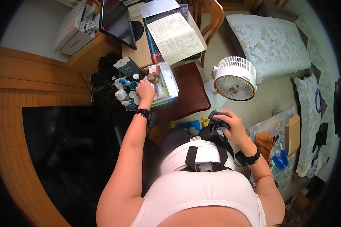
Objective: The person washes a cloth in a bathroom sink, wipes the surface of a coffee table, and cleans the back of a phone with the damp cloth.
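Note:
My left hand [145, 92] reaches into a cluster of bottles and small packages, its fingers curled downward. What they grip is hidden beneath the hand. Close to it are a white bottle [121, 94], a blue-capped bottle [125, 82], a round brownish-gold item [152, 77] and a dark upright box [129, 67]. A clear, whitish plastic piece [169, 79] stands along the cluster's right side. My right hand [233, 126] is closed around a crumpled dark grey cloth [218, 120], held in front of my right thigh. Black bands circle both wrists.
Beside the cluster is a dark red-brown seat [189, 89], with a white fan [235, 79] to its right. Behind stands a desk with a monitor [117, 23] and an open notebook [176, 38]. A printer [74, 30] sits far left; a covered bench [269, 45] far right.

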Demonstrator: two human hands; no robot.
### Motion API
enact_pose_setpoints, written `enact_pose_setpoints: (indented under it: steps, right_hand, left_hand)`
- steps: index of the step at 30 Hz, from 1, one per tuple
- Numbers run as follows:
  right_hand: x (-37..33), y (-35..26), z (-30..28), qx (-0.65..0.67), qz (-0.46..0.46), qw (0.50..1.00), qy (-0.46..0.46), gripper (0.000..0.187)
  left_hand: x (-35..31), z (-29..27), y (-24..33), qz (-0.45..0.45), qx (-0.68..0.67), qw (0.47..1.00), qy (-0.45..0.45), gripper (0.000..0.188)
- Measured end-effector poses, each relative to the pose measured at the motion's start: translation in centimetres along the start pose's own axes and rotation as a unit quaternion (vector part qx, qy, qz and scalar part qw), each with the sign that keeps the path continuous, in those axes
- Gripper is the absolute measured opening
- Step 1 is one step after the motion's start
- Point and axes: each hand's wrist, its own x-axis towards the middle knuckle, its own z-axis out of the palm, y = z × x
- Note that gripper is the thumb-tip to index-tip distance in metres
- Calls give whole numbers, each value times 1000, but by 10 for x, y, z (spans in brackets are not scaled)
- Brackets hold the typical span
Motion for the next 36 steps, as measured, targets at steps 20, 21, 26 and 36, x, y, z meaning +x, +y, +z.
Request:
enact_pose_setpoints:
  steps: [20,21,26,36]
  right_hand:
    - [-3,9,-8,-8,36,999,23,44]
    - [-4,8,-9,-8,37,999,23,44]
    - [-6,10,-8,-20,14,999,27,41]
    - [-11,7,-4,-24,8,1000,18,43]
  left_hand:
    - [-30,-3,28,94,120,988,-32,32]
    - [-35,-2,30,109,98,989,-34,30]
    - [-63,10,41,161,49,982,-85,25]
    - [-87,24,60,146,13,989,-9,55]
